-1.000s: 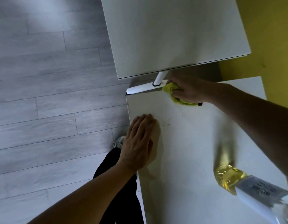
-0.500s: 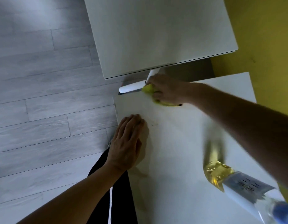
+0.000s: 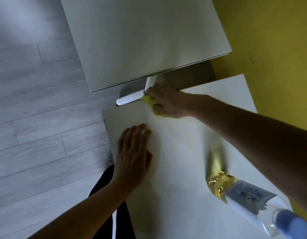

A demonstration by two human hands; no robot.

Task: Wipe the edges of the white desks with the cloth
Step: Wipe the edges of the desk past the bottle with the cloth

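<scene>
Head camera looked down on our two hands over the near white bench [image 3: 175, 169]. Our right hand [image 3: 168, 102] was at the far edge of this bench, with its fingers curled around a yellow cloth [image 3: 149, 100] and pressing it against the edge. Only a small part of the cloth showed, at the fingertips and under the palm; the rest was hidden by the hand. Our left hand [image 3: 133, 156] lay flat on the bench top near its left edge, with the fingers straight and close together, holding nothing.

Beyond the near bench stood a second white bench [image 3: 140, 40], separated from it by a narrow gap. In this gap we saw a white leg and foot bar [image 3: 130, 99] of the far bench, and the cloth was just beside the end of the foot bar; we could not tell whether they touched.

On the right part of the near bench stood a clear bottle [image 3: 249, 199] with yellow liquid, a pale label and a blue cap, under our right forearm in the picture. It appeared strongly slanted because of the wide lens. To the right of both benches was a yellow wall [image 3: 278, 49]. On the left side was a grey plank floor [image 3: 37, 118], and our dark trouser leg [image 3: 104, 195] showed beside the bench, under the left forearm.
</scene>
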